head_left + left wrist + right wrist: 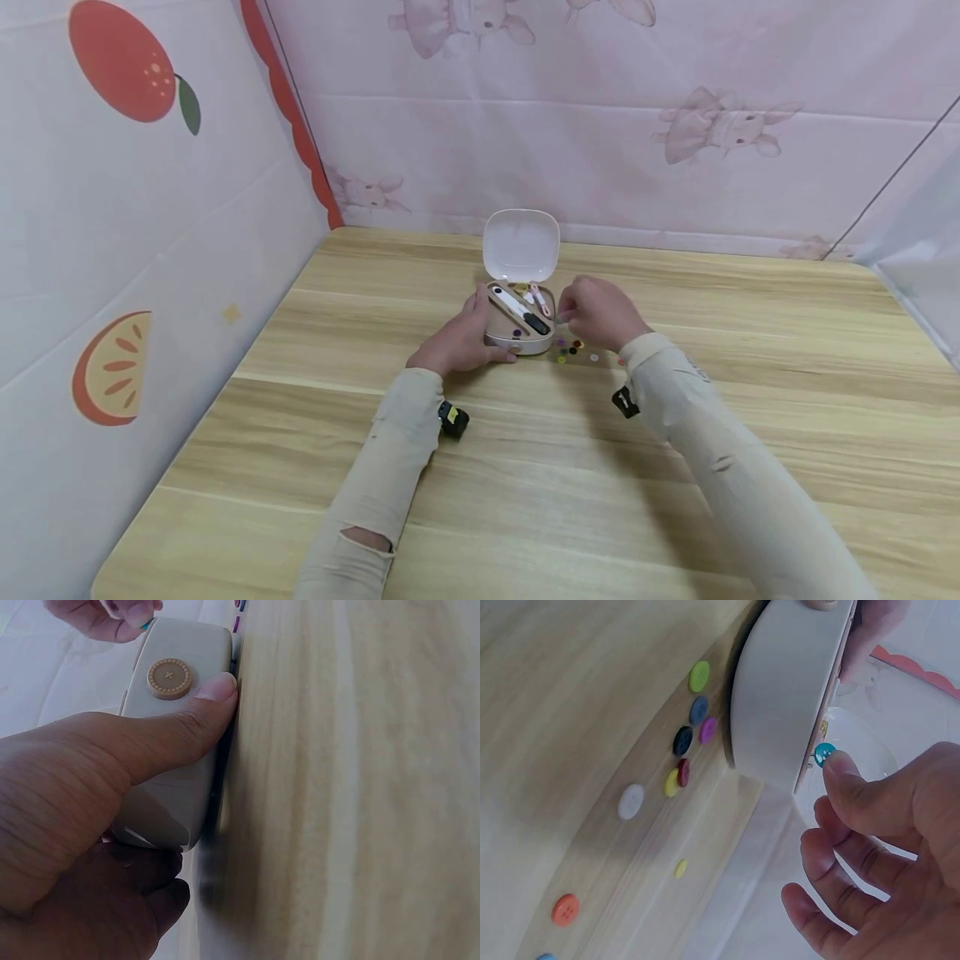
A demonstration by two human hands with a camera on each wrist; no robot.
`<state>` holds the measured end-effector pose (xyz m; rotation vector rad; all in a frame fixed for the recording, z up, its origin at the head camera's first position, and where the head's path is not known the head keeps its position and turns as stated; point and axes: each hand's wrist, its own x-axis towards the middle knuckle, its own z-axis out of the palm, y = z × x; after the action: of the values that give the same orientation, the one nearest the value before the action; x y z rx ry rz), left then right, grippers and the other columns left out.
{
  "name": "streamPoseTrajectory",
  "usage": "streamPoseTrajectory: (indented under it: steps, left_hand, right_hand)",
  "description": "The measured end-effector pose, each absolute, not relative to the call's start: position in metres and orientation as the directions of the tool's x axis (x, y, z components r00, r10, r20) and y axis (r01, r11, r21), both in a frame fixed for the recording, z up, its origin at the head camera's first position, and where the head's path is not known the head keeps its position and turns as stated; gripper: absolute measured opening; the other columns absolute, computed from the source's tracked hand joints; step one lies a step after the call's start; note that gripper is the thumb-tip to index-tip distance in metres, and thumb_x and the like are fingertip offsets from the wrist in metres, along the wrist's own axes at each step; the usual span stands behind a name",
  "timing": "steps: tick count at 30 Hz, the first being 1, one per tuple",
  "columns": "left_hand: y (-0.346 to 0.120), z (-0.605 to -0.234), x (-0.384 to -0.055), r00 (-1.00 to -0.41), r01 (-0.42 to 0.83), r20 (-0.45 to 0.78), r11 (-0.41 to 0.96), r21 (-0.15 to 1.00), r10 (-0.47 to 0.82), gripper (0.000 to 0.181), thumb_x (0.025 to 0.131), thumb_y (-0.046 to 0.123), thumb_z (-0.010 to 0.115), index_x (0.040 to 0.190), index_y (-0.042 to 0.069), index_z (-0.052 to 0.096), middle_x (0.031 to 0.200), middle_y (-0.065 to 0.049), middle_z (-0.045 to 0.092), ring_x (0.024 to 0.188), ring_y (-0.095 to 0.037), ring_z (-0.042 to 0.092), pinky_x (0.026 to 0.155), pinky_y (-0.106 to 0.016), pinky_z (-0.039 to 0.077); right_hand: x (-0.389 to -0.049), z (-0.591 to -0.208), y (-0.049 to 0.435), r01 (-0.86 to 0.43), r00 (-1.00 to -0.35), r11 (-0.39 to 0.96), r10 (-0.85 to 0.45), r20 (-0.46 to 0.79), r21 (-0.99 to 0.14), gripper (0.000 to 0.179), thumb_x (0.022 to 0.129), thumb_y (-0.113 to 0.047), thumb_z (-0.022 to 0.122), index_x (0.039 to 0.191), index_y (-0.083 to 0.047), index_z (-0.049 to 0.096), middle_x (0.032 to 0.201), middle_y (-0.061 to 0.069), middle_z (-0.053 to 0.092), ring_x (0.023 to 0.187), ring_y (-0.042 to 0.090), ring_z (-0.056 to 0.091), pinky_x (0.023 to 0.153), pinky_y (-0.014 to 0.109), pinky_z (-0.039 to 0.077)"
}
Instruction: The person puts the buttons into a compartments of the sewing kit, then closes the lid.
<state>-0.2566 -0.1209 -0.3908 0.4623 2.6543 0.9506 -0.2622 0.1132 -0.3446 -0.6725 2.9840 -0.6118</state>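
Observation:
A small white sewing box (534, 346) stands on the table with its lid (521, 244) raised. Its tan interior holds a white-and-black tool (534, 322), a small pink item (541, 301) and a purple button (517, 332). My left hand (459, 342) grips the box's left side. In the left wrist view its thumb lies along the front wall, below the brown button-shaped catch (169, 677). At the box's right edge, my right hand (600, 312) pinches a teal button (824, 754) between thumb and finger, level with the rim in the right wrist view.
Several loose buttons lie right of the box, among them a lime one (699, 676), a white one (631, 802) and an orange one (565, 910). The wooden table (510, 483) meets a pink rabbit-print curtain (600, 150) behind and a white fruit-print one (187, 208) at left.

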Motion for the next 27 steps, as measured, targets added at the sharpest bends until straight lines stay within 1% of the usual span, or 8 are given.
streamPoseTrajectory:
  steps: [6,13,20,27]
  left_hand:
    - [-0.121,-0.391,-0.257,-0.909,0.202,-0.155,0.734,0.649,0.387,0.127,0.086,0.036,0.082,0.159,0.004,-0.017,0.169,-0.019,-0.003,0.154,-0.029,0.012,0.123,-0.038,0.018]
    - [-0.121,-0.392,-0.257,-0.909,0.205,-0.155,0.740,0.641,0.387,0.127,0.087,0.037,0.082,0.159,0.004,-0.017,0.169,-0.018,-0.004,0.153,-0.028,0.012,0.122,-0.038,0.019]
    - [-0.121,-0.392,-0.257,-0.910,0.205,-0.158,0.746,0.634,0.384,0.126,0.087,0.037,0.081,0.159,0.003,-0.017,0.169,-0.018,-0.004,0.154,-0.029,0.011,0.122,-0.039,0.020]
    - [-0.121,-0.393,-0.257,-0.909,0.226,-0.136,0.739,0.634,0.395,0.126,0.087,0.035,0.082,0.159,0.002,-0.016,0.168,-0.020,0.001,0.152,-0.028,0.018,0.121,-0.039,0.024]
  right_hand:
    - [-0.261,-0.342,0.106,-0.416,-0.902,0.821,-0.426,0.067,-0.391,0.011,0.086,0.005,0.067,0.089,-0.001,0.075,0.087,0.008,0.065,0.083,0.025,0.060,0.082,0.042,0.053]
    - [-0.262,-0.344,0.096,-0.449,-0.888,0.807,-0.449,0.095,-0.384,0.016,0.083,0.009,0.063,0.086,-0.002,0.075,0.087,0.008,0.065,0.083,0.024,0.060,0.081,0.041,0.054]
    - [-0.263,-0.346,0.084,-0.486,-0.871,0.795,-0.477,0.122,-0.364,0.011,0.086,0.004,0.069,0.082,-0.004,0.075,0.087,0.007,0.066,0.083,0.024,0.059,0.080,0.041,0.052]
    - [-0.262,-0.346,0.071,-0.490,-0.869,0.798,-0.480,0.122,-0.350,0.007,0.086,0.000,0.072,0.084,-0.005,0.077,0.087,0.007,0.065,0.082,0.023,0.059,0.080,0.040,0.052]
